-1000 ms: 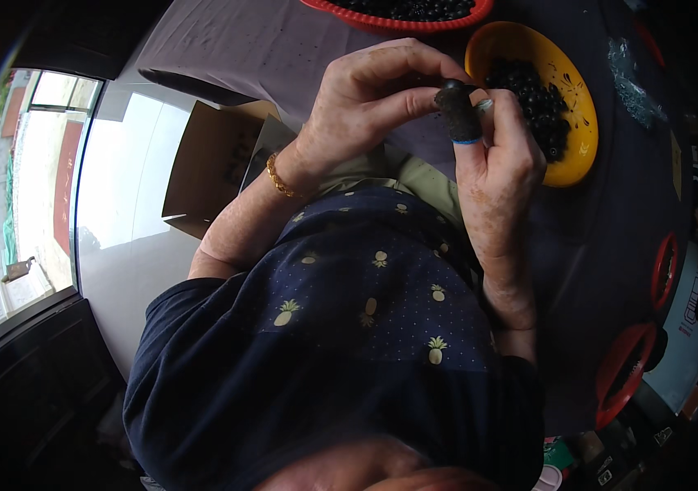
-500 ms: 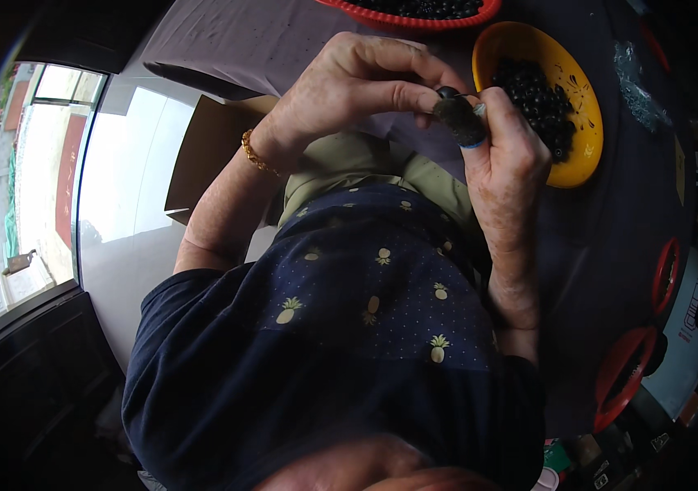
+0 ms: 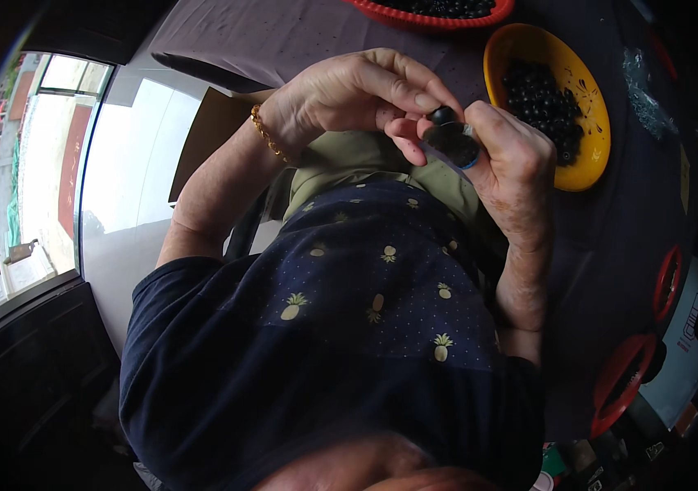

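Head camera: left grip (image 3: 365, 86) pinches a dark ball (image 3: 442, 115). Right grip (image 3: 517, 159) is curled; what it holds, I cannot tell

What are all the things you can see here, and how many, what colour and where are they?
Dark ball: one, near-black, at the left hand's fingertips
Thumb cover: one, dark with blue edge, on the right hand
Yellow bowl: one, yellow, upper right
Black balls: too many to count, black, in the bowl
Red basket: one, red, top edge, holding more balls
Cloth: one, dark purple-grey, under the bowl
Crumpled plastic: one, clear bluish, upper right
Red oval things: at least two, red, lower right
Bracelet: one, gold, left wrist
Shirt: dark blue, lower middle
Hands: two, bare except the cover, upper middle
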Demonstrator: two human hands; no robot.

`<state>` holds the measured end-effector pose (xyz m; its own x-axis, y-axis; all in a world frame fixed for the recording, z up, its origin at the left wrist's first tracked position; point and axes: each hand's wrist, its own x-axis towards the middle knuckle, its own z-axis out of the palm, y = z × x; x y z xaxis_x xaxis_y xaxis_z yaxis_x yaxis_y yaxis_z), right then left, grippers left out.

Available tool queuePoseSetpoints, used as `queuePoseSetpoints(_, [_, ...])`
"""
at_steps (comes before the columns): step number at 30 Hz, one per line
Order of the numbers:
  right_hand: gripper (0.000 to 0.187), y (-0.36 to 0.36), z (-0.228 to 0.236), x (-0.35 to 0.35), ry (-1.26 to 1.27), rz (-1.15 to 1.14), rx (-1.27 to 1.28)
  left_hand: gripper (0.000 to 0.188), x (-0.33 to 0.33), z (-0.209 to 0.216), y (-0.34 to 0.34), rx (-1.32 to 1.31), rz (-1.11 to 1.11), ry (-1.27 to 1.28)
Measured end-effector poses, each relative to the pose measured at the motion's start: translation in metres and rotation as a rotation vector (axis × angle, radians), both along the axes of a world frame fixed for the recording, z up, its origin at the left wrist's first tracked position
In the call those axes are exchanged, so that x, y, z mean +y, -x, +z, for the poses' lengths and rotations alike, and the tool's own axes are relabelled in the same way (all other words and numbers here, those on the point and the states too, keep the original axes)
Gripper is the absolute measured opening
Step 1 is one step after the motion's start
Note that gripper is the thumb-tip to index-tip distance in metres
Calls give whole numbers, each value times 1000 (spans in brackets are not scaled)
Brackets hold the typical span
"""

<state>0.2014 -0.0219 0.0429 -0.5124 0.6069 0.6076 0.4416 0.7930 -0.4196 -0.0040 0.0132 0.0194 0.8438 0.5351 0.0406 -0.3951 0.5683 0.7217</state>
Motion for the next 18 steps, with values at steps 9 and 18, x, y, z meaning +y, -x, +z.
queuePoseSetpoints(9, [36, -3, 0, -5, -27, -97, 14, 30, -13, 1, -11, -27, 135, 49])
queuePoseSetpoints(18, [28, 3, -5, -6, -82, -151, 246, 31, -2, -16, -5, -171, 75, -15])
